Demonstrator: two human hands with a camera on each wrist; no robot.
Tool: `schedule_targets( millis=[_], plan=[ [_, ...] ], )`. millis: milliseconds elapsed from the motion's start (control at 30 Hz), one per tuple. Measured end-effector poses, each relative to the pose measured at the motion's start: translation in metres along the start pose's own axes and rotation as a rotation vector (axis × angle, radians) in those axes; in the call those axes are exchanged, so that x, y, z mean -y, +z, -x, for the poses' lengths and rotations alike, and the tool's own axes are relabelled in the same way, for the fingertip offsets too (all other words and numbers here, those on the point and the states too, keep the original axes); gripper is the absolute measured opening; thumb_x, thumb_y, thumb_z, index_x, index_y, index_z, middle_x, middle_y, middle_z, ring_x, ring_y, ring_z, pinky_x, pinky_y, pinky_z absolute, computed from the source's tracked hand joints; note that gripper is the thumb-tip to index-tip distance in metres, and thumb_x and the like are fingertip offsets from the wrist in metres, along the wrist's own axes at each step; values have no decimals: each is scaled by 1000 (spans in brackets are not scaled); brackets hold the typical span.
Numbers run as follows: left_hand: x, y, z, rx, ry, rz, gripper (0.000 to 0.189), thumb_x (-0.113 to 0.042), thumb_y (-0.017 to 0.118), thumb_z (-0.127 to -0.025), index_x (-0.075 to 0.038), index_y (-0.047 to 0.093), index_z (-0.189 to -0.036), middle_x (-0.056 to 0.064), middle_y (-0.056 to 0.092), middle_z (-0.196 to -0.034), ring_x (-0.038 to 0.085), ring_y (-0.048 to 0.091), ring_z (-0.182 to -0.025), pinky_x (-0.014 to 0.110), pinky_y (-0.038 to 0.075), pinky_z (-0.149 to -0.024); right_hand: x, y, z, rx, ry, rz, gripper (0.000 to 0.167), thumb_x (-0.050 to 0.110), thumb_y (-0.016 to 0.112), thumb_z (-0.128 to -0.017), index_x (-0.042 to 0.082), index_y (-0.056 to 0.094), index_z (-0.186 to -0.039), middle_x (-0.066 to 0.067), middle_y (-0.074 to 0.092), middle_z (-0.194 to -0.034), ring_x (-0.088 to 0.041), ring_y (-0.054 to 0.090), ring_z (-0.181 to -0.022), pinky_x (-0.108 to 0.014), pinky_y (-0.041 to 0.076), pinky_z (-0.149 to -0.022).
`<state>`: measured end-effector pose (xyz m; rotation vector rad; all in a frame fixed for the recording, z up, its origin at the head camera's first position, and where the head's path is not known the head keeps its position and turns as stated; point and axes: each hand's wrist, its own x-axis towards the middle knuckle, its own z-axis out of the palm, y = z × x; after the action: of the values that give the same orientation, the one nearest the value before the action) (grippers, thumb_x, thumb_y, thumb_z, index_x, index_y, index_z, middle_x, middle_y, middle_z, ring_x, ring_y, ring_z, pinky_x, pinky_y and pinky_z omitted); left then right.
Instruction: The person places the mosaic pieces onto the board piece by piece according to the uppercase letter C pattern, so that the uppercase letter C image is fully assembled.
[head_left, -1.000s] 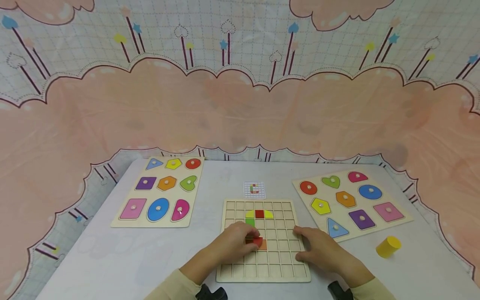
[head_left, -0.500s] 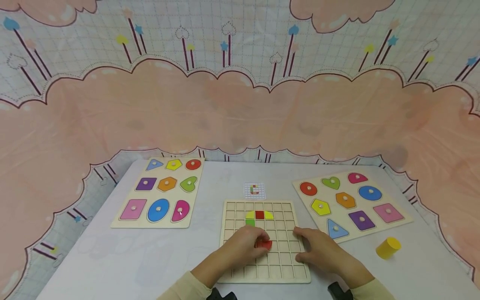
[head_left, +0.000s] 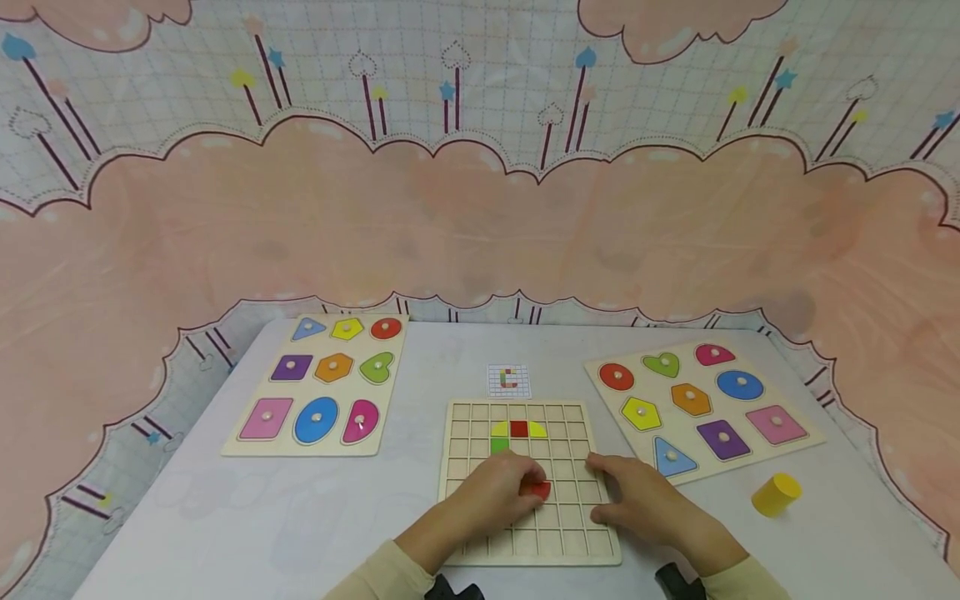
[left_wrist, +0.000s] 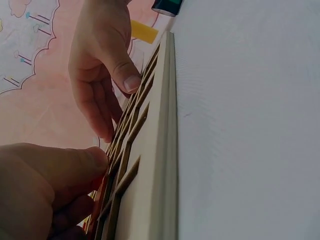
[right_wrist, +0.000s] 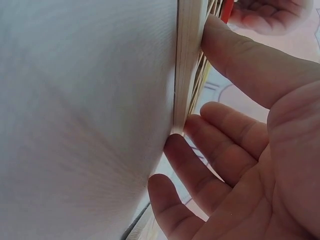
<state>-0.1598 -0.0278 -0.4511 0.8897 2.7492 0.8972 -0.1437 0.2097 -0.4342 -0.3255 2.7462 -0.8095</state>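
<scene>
Over the middle of a wooden grid board (head_left: pixel 570 543), my left hand (head_left: pixel 491 496) pinches a small red tile (head_left: pixel 542 490) between thumb and fingers. The fingers cover part of the tile's outline. Along the board's right edge rests my right hand (head_left: pixel 648 500); in the right wrist view its thumb (right_wrist: pixel 235 55) touches the board's rim and the fingers lie loosely extended. Near the top of the grid a red square (head_left: pixel 519 429) sits between two yellow rounded pieces (head_left: pixel 537 430), with a green square (head_left: pixel 499 446) below the left one. The left hand hides some cells.
A small pattern card (head_left: pixel 509 381) lies behind the board. Shape puzzle boards with knobbed pieces stand at the left (head_left: pixel 315 392) and right (head_left: pixel 705 408). A yellow cylinder (head_left: pixel 777 495) stands right of my right hand. Patterned cloth (head_left: pixel 480 225) hangs behind the white table (head_left: pixel 187 517).
My left hand has shifted right across the grid with the red tile in its fingers. The orange square seen earlier is now covered by the hand. My right hand has stayed in place.
</scene>
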Motion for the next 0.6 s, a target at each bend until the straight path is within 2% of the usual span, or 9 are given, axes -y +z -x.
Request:
schedule_targets(
  millis=[400,600],
  plan=[
    [0,5,-1,-29,10,-1,10,-17,78,-87,-14,72,-94,-15,52,-76,4,46,-75,17,42,-64,-1,0,-1,5,7,14,68,22,88,-75,7,61,-136,-10,59,-138,-38,49,-131,-57,38,-107],
    [-1,5,0,-47,21,-3,10,-16,78,-87,-14,72,-94,-15,55,-78,3,46,-75,18,43,-66,-1,0,0,1,1,19,68,22,88,-76,6,60,-136,-11,58,-139,-38,48,-132,-57,37,-108]
  ],
)
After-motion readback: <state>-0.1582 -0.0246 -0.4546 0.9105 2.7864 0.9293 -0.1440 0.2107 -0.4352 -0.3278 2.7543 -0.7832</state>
